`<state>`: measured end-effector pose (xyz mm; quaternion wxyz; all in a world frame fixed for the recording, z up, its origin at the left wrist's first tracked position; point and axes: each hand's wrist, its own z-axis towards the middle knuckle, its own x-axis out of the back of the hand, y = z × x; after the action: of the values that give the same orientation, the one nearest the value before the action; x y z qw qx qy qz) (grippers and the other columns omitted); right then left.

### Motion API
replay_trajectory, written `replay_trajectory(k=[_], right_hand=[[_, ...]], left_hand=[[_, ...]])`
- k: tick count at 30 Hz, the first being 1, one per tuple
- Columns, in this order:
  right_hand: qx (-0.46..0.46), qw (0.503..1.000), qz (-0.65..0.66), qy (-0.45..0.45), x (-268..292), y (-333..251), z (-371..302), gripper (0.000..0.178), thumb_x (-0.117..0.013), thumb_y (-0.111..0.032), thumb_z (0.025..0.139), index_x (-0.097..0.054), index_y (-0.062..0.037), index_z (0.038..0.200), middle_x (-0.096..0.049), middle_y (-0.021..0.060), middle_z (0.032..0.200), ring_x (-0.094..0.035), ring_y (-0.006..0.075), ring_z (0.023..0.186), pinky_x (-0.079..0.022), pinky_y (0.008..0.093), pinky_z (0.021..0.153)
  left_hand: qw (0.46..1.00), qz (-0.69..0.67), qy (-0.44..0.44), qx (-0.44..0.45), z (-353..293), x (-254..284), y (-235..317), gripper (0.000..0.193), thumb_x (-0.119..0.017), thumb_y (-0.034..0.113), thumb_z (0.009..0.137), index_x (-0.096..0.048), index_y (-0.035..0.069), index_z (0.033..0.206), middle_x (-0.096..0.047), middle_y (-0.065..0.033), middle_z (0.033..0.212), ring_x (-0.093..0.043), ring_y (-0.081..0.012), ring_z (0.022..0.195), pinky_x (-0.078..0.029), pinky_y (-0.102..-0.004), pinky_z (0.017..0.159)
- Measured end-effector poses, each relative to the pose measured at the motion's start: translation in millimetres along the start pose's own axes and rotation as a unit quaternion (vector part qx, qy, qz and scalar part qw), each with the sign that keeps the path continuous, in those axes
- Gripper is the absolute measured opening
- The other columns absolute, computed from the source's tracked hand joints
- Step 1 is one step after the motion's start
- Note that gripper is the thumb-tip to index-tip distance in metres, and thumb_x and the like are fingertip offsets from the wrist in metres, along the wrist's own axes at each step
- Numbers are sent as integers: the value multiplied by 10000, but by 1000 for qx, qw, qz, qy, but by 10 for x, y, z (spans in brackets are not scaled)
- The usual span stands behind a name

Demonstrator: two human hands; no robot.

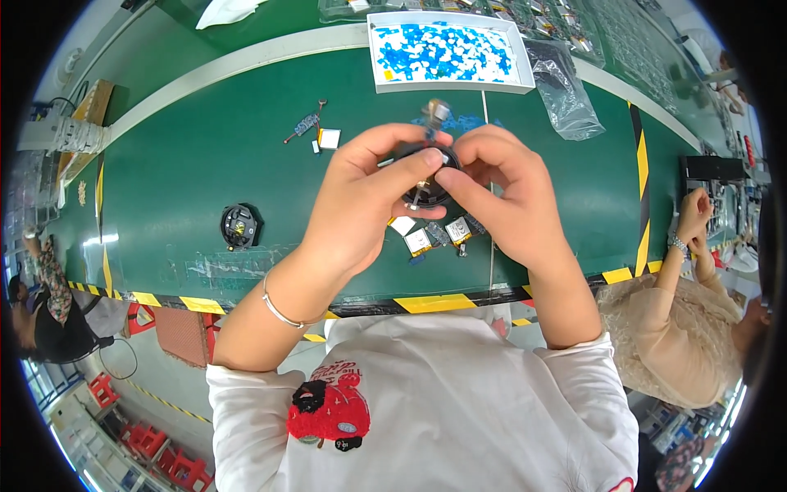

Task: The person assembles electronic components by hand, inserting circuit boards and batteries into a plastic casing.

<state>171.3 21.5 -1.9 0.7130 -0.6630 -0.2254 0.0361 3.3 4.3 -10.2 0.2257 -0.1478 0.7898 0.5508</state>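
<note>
A round black plastic housing (pixel 426 195) is held up over the green bench between my two hands. My left hand (pixel 352 193) is closed round its left side, thumb across the top and a finger beneath. My right hand (pixel 512 180) grips the right side, its thumb tip pressed at the inner rim beside my left thumb. Above the fingers a small part with a metallic end (pixel 436 113) sticks out, blurred. Whether it is joined to the housing is hidden. Below my hands lie silver flat battery cells (pixel 417 241) with small circuit boards (pixel 438 234).
Another black housing (pixel 239 226) lies at left. Farther back are a small circuit board (pixel 307 125) and a white-faced cell (pixel 329 139). A white box (pixel 451 87) of blue and white bits stands at the back beside a clear plastic bag (pixel 567 102). A co-worker (pixel 680 328) sits at right.
</note>
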Motion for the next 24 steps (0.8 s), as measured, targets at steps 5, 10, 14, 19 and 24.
replay_trajectory(k=[5, 10, 14, 19, 24], right_hand=[[12, 997, -34, 62, 575, 63, -79, 50, -622, -4, 823, -585, 29, 819, -534, 2, 814, -488, 62, 737, -369, 200, 652], [-120, 939, -248, 206, 1740, 612, -536, 199, -605, -161, 879, -550, -39, 732, -444, -68, 648, -373, 17, 605, -262, 202, 522], [-177, 785, -485, 342, 2059, 876, -820, 294, -617, -269, 874, -639, 9, 970, -577, -1, 698, -518, 66, 659, -407, 206, 597], [-160, 746, -480, 433, 1960, 664, -696, 283, -635, -230, 859, -633, -12, 1039, -637, 37, 800, -573, 91, 716, -445, 213, 665], [213, 888, -339, 228, 714, 9, -236, 272, -703, -58, 757, -647, -14, 1019, -653, 59, 874, -602, 134, 765, -475, 253, 691]], left_hand=[[972, 217, -13, -90, 49, 229, 224, 248, -645, 170, 853, -646, 36, 1061, -645, -44, 926, -612, -102, 824, -507, -235, 649], [747, 599, 175, -231, 205, 856, 556, 217, -685, 102, 745, -694, 53, 956, -648, -103, 896, -619, -214, 815, -496, -309, 689], [642, 712, 166, -230, 240, 808, 450, 218, -694, 67, 698, -706, 66, 915, -631, -141, 877, -599, -300, 805, -486, -375, 737], [650, 704, 172, -229, 283, 688, 435, 119, -690, 45, 682, -622, 17, 775, -625, -107, 796, -610, -265, 749, -490, -356, 683], [947, 261, 78, -168, 21, 284, 497, 115, -638, 6, 774, -525, 18, 787, -587, -31, 676, -583, -93, 568, -486, -221, 530]])
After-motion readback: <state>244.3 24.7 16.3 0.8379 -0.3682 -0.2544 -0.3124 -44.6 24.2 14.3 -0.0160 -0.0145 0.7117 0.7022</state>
